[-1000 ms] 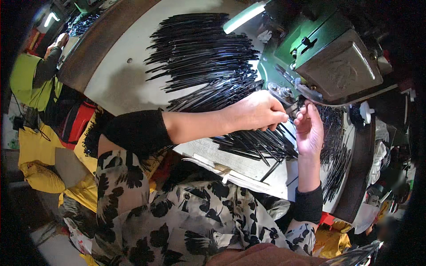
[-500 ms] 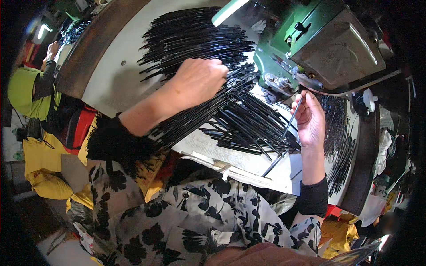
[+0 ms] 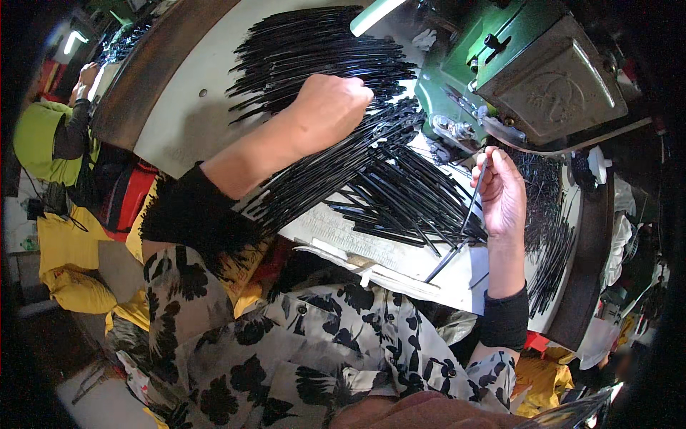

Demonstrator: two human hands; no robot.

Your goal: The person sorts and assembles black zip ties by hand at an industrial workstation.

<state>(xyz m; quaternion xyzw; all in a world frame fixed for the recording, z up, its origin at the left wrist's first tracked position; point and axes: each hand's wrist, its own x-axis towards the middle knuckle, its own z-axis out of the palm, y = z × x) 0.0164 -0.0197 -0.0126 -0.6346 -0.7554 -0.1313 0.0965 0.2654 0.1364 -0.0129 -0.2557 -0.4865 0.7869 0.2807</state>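
Hands apart: right hand (image 3: 503, 193) pinches dark rod (image 3: 473, 202); left hand (image 3: 330, 109) curled over rods (image 3: 382, 130), grip unclear.

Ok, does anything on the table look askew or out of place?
Yes: one black strip sticks out past the lower pile toward the near edge of the white table, slanting across its neighbours' direction.

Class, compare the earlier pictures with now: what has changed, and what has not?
The left hand has moved left and forward, from beside the right hand to over the black rods. The right hand now clearly holds a thin rod; at first its hold was unclear. The green machine stayed put.
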